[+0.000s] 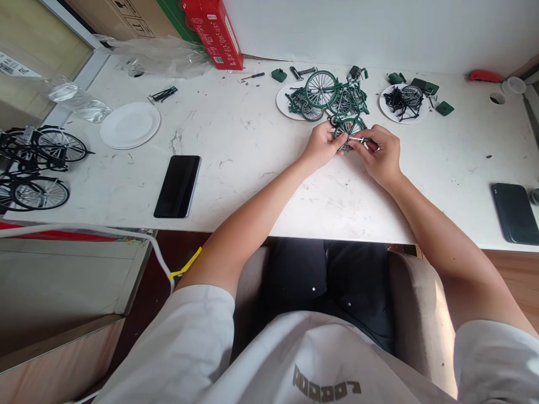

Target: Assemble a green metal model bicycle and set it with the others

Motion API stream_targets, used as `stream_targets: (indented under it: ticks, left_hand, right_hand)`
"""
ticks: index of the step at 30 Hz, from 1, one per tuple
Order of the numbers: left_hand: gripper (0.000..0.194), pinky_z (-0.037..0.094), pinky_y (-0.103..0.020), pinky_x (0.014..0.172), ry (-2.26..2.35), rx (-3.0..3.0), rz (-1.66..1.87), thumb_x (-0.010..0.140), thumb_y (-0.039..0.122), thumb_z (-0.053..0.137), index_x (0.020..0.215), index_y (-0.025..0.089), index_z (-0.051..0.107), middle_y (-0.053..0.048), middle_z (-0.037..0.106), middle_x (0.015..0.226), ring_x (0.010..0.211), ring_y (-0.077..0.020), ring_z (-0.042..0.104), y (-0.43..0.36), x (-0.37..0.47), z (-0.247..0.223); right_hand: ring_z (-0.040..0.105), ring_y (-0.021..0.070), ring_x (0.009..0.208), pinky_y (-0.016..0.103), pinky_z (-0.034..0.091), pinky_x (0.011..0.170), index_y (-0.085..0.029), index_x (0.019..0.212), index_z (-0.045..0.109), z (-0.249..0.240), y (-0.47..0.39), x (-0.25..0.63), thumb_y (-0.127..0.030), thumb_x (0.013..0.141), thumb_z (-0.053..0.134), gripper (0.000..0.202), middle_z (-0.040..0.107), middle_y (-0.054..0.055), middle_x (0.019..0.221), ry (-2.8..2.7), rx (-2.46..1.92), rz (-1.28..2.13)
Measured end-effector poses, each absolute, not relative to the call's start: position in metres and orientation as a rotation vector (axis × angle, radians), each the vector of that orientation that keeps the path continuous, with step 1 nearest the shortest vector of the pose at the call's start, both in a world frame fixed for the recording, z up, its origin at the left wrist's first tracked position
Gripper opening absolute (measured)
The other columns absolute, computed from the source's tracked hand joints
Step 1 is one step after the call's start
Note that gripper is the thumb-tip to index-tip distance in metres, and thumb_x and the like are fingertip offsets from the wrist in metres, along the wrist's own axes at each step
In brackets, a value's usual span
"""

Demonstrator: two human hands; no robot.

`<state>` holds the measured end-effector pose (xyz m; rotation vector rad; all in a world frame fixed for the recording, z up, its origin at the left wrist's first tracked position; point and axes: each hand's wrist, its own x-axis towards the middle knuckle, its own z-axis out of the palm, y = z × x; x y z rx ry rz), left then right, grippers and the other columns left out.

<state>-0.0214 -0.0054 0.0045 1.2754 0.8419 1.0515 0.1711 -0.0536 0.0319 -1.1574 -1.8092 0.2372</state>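
Observation:
A green model bicycle (321,90) stands near the far side of the table, its lower wheel (346,132) between my hands. The fingers of my left hand (322,145) are closed on that wheel's left edge. From the right, my right hand (379,151) pinches a small screwdriver (360,139), whose thin metal shaft reaches the middle of the wheel. Behind the bicycle, a white paper plate (283,101) carries green wheels and frame parts. To the right lies another white plate (384,110) with black bicycle parts and a spoked wheel.
Finished-looking black model bicycles (37,163) stand at the left edge. Nearby are stacked paper plates (130,124), a phone (177,186) and black parts (163,94). A red box (217,36) stands at the back; a dark device (514,213) lies at the right.

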Motion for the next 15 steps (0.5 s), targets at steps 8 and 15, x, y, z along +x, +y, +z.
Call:
stream_targets:
  ticks: [8,15]
  left_hand:
    - [0.045,0.071,-0.029,0.083,0.834,1.258,1.069,0.101,0.044,0.087,0.136,0.021,0.071,-0.011,0.085,0.13,0.107,-0.0221,0.084,-0.008,-0.0209,0.0085]
    - [0.045,0.073,-0.035,0.091,0.861,1.262,1.066,0.1,0.042,0.088,0.135,0.02,0.071,-0.012,0.084,0.124,0.112,-0.0248,0.084,-0.0092,-0.0194,0.0107]
  right_hand:
    - [0.04,0.0158,0.061,0.039,0.047,0.065,-0.027,0.093,0.082,0.0343,-0.0545,0.1694,-0.088,0.097,0.073,0.062,0.055,0.002,0.075,-1.778,-1.135,0.253]
    - [0.043,0.0171,0.063,0.039,0.047,0.065,-0.027,0.091,0.081,0.0349,-0.0534,0.1715,-0.09,0.096,0.072,0.064,0.053,0.001,0.071,-1.795,-1.171,0.247]
